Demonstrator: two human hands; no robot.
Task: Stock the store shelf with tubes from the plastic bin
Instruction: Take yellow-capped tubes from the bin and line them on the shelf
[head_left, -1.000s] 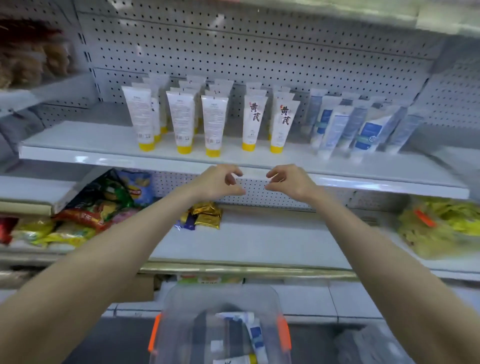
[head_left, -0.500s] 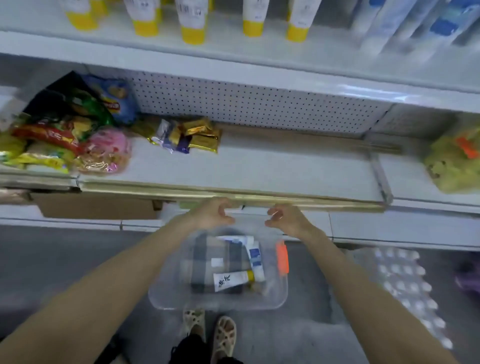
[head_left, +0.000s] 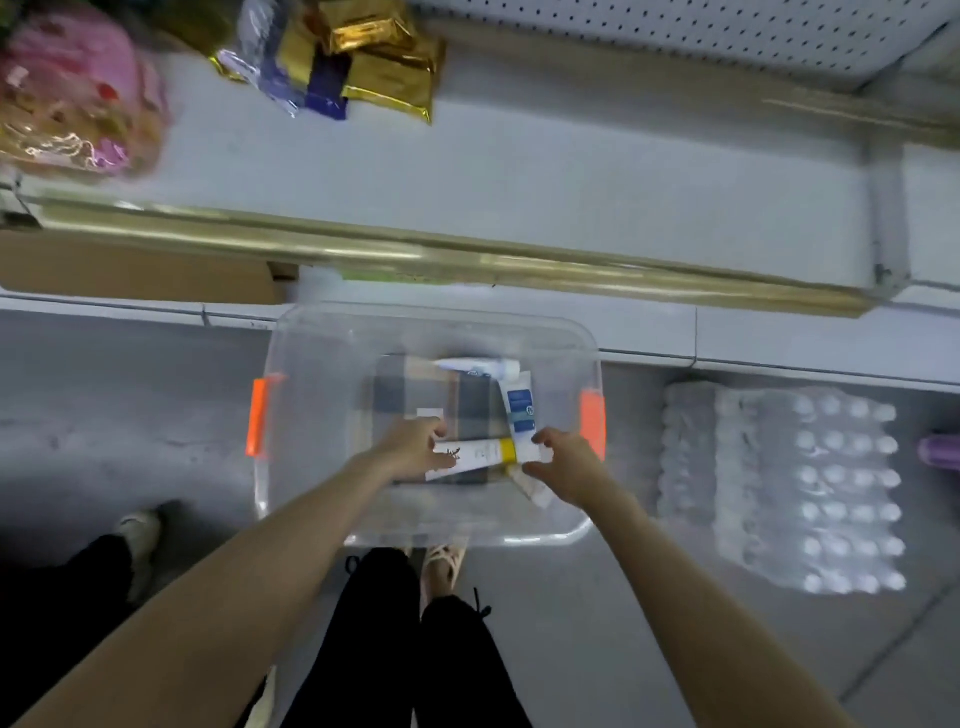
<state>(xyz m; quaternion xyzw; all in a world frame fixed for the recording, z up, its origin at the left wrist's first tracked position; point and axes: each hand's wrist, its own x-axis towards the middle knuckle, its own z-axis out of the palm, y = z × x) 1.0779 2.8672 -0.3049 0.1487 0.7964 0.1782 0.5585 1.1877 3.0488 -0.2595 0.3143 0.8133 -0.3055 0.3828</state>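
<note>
**Yellow-capped tube (head_left: 480, 453) low in the plastic bin (head_left: 291, 343)**

It lies crosswise near the bin's front wall. The left hand (head_left: 413, 449) covers its flat end, fingers curled; grip unclear. The right hand (head_left: 569, 462) has its fingers spread just beside the cap. Bare bin bottom lies to the left.

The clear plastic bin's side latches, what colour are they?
Orange. The latches show best in the head view, one on each side of the bin.
</note>
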